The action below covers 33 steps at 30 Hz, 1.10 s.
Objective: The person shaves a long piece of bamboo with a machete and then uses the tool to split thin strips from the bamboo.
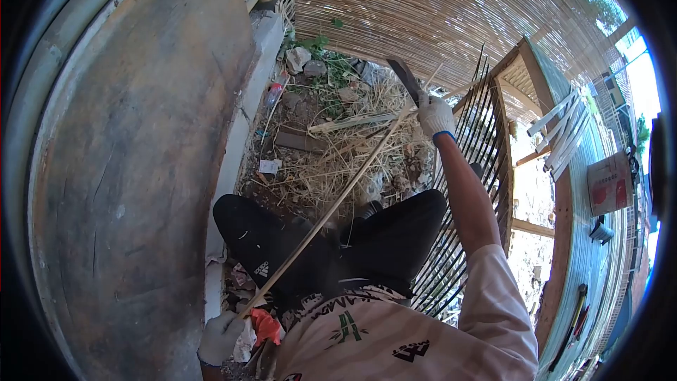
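My right hand (436, 116), in a white work glove with a blue cuff, is closed around a knife. The knife's broad dark blade (404, 80) points up and to the left, away from me. A long thin bamboo strip (334, 207) runs diagonally across my lap, its far end close by the right hand and blade. At the lower left, my gloved left hand (221, 336) is closed on the strip's near end. Crumpled red material (265, 326) lies beside that hand.
Straw and bamboo scraps (331, 162) litter the ground ahead, with stones (297, 60) farther back. A low concrete edge (240, 127) runs along my left. To the right stands a wooden frame with dark slats (451, 240) and a bench top holding a bucket (610, 183).
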Tool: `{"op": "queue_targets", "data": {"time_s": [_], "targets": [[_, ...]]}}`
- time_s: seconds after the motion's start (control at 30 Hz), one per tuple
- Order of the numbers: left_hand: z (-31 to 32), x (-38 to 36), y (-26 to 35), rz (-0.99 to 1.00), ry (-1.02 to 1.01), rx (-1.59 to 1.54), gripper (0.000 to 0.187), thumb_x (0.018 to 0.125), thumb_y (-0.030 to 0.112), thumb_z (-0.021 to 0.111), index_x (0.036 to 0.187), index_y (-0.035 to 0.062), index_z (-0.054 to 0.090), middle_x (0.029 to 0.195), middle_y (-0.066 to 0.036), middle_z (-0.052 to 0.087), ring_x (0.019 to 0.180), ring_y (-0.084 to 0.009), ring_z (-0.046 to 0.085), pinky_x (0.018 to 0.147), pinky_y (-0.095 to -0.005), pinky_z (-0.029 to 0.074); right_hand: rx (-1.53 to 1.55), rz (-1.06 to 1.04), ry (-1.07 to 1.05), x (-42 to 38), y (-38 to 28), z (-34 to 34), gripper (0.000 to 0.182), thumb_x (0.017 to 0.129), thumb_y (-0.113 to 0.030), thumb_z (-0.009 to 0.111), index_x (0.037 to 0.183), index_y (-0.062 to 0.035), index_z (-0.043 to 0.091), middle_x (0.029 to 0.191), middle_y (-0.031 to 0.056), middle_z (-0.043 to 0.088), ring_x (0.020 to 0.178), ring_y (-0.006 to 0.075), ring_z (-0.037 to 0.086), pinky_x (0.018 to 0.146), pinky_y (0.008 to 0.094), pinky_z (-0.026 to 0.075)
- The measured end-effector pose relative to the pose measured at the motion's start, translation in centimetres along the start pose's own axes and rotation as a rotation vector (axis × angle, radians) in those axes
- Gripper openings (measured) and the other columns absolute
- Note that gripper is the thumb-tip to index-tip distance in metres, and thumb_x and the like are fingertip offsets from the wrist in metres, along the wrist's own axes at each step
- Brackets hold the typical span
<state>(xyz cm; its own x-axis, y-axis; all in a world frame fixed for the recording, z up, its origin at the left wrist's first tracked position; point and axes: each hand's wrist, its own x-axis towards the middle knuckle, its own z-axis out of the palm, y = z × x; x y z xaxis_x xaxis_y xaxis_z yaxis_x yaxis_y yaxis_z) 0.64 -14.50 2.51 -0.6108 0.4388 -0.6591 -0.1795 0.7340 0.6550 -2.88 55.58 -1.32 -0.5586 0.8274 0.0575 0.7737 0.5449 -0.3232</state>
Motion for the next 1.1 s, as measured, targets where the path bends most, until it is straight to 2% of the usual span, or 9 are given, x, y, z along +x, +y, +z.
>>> {"op": "queue_targets", "data": {"time_s": [0.2,0.23,0.27,0.33,0.43,0.6,0.87,1.03,1.1], "targets": [[-1.1,0.8,0.0,0.038,0.053,0.106,0.028,0.098,0.026,0.068,0.095,-0.0012,0.072,0.068,-0.013,0.063,0.062,-0.0172,0.06,0.059,-0.0372,0.047,0.199,0.213,0.126,-0.3,2.2,4.1,0.068,0.108,-0.052,0.041,0.115,0.0067,0.075,0.114,0.0357,0.071,0.113,0.0519,0.067,0.104,0.0562,0.05],[-1.1,0.8,0.2,0.043,0.051,0.113,0.028,0.098,0.026,0.068,0.095,-0.0012,0.072,0.068,-0.013,0.063,0.062,-0.0172,0.06,0.059,-0.0372,0.047,0.287,0.269,0.033,1.7,5.2,7.6,0.067,0.107,-0.058,0.045,0.102,0.0011,0.077,0.102,0.0279,0.076,0.092,0.041,0.075,0.083,0.0499,0.06],[-1.2,0.6,0.3,0.042,0.091,0.098,0.027,0.098,0.025,0.068,0.093,-0.0016,0.071,0.067,-0.014,0.062,0.061,-0.0188,0.059,0.059,-0.0377,0.046,0.291,0.279,0.032,0.4,4.6,6.5,0.067,0.107,-0.058,0.045,0.102,0.0011,0.077,0.102,0.0279,0.076,0.092,0.041,0.075,0.083,0.0499,0.06],[-1.6,0.4,0.3,0.031,0.133,0.084,0.026,0.097,0.024,0.068,0.092,-0.002,0.07,0.066,-0.015,0.06,0.06,-0.0203,0.059,0.058,-0.0381,0.046,1.2,0.524,-0.507,-4.4,1.0,2.7,0.054,0.106,-0.063,0.053,0.099,-0.0107,0.066,0.078,0.0049,0.068,0.059,0.0128,0.063,0.047,0.0286,0.051],[-1.8,1.0,0.6,0.069,0.206,0.246,0.027,0.096,0.024,0.07,0.089,-0.0019,0.07,0.065,-0.016,0.059,0.057,-0.0203,0.056,0.057,-0.0391,0.045,1.505,0.517,-0.594,-9.0,-0.8,3.6,0.045,0.103,-0.062,0.061,0.105,-0.0172,0.057,0.08,-0.0007,0.063,0.053,0.0051,0.054,0.039,0.0194,0.042],[-1.6,2.8,4.6,0.111,0.402,0.41,0.028,0.096,0.029,0.07,0.094,0.0019,0.07,0.071,-0.023,0.064,0.063,-0.0422,0.066,0.06,-0.0509,0.048,1.813,0.685,-0.824,-16.5,-2.1,6.1,0.035,0.104,-0.041,0.069,0.111,-0.0091,0.057,0.089,0.0038,0.065,0.057,0.0088,0.053,0.043,0.0215,0.043],[-3.7,3.7,10.4,0.109,0.397,0.705,0.02,0.095,0.023,0.062,0.102,0.0058,0.07,0.079,-0.026,0.069,0.076,-0.0479,0.069,0.07,-0.0602,0.051,2.023,0.754,-1.109,-27.5,-1.9,6.1,0.041,0.099,-0.015,0.054,0.129,0.0115,0.06,0.088,0.0103,0.068,0.07,0.0198,0.063,0.062,0.0308,0.057],[-5.9,3.4,14.1,0.115,0.327,0.764,0.025,0.095,0.017,0.06,0.113,0.0047,0.071,0.08,-0.026,0.068,0.075,-0.0444,0.069,0.071,-0.0532,0.052,2.095,0.696,-1.079,-28.8,-0.4,3.4,0.068,0.097,-0.01,0.055,0.162,-0.0182,0.036,0.135,0.0198,0.066,0.09,0.0267,0.073,0.07,0.0416,0.062],[-7.0,2.7,15.8,0.162,0.34,0.739,0.029,0.095,0.015,0.06,0.12,0.0044,0.069,0.082,-0.025,0.069,0.075,-0.0427,0.07,0.071,-0.0514,0.053,2.054,0.683,-1.064,-29.6,-0.4,1.9,0.067,0.097,-0.01,0.055,0.161,-0.0171,0.036,0.136,0.0196,0.065,0.09,0.0267,0.073,0.071,0.042,0.062]]}}
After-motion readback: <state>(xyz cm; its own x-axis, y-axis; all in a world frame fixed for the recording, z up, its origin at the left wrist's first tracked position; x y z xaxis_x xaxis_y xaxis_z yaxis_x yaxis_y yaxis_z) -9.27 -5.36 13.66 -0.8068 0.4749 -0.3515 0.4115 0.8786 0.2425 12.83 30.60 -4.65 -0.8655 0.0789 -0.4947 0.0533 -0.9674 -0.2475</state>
